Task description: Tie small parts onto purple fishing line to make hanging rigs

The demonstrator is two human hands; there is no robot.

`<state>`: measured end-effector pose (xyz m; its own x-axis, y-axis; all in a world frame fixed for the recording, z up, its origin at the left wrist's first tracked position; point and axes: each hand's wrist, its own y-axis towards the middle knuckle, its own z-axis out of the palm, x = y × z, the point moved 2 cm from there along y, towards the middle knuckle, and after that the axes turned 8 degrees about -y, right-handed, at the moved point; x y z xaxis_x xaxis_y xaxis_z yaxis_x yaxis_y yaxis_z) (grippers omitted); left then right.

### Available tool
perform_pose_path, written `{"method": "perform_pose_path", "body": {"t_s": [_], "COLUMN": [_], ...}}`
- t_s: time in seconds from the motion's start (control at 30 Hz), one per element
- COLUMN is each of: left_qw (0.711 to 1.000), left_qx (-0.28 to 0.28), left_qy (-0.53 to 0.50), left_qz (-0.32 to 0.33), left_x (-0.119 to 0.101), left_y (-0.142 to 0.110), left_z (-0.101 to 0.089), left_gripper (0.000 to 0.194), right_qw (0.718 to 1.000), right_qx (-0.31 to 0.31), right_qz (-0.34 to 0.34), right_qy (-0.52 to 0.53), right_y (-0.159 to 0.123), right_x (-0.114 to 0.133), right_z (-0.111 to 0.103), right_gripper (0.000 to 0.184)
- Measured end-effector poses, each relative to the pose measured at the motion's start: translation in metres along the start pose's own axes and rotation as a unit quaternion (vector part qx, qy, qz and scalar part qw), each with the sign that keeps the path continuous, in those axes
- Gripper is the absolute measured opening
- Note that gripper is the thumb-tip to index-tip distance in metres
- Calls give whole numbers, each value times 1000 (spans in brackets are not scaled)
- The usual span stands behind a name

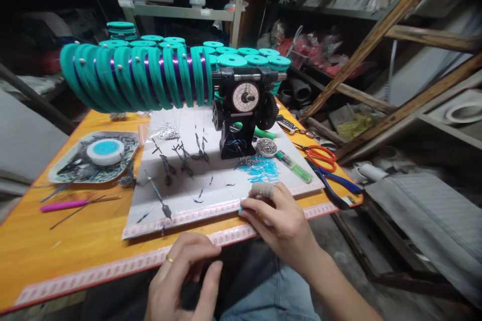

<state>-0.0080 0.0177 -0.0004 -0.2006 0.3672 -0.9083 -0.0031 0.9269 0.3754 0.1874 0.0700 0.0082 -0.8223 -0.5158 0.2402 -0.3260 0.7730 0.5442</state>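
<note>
My right hand [278,218] rests at the near edge of a white board [226,195], fingers pinched together on a small blue tube at its tip; one finger wears a bandage. My left hand [184,276] hovers below the table edge over my lap, fingers curled with thumb near forefinger, a ring on one finger; what it holds, if anything, I cannot make out. A pile of small blue tubes [259,168] lies just beyond my right hand. Several rigged lines with hooks and weights [176,160] lie across the board.
A black winding machine with a dial [244,110] carries a long row of green spools [139,77] wound with purple line. A tray of parts [94,158], a pink tool [64,205], a green lighter [297,166], orange scissors [320,155] and blue pliers [339,185] sit on the orange table [56,246].
</note>
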Motion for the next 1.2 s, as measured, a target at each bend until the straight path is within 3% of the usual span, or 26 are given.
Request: {"method": "perform_pose_path", "body": {"t_s": [0.17,0.3,0.4,0.63,0.9,1.13,1.2], "left_qw": [1000,998,994,997,993,990,988], "left_qx": [3,58,101,59,68,91,90], "left_qy": [19,22,-2,35,2,68,93], "left_qz": [-13,-29,-35,-28,93,81,81], "left_x": [-3,-4,-7,-7,-9,-10,-11], "left_y": [14,30,39,43,49,48,46], "left_z": [11,22,27,23,16,12,11], "left_gripper": [18,31,26,13,15,13,12], "right_qw": [992,952,933,927,908,894,907], "right_qx": [-28,11,22,22,52,103,101], "right_qz": [50,167,204,218,231,232,221], "right_qy": [111,256,294,304,345,369,343], "right_y": [-1,-4,-3,1,6,6,5], "right_x": [7,11,12,14,14,14,16], "right_z": [0,-1,0,-2,-7,-6,-6], "right_gripper": [12,6,5,7,14,18,17]}}
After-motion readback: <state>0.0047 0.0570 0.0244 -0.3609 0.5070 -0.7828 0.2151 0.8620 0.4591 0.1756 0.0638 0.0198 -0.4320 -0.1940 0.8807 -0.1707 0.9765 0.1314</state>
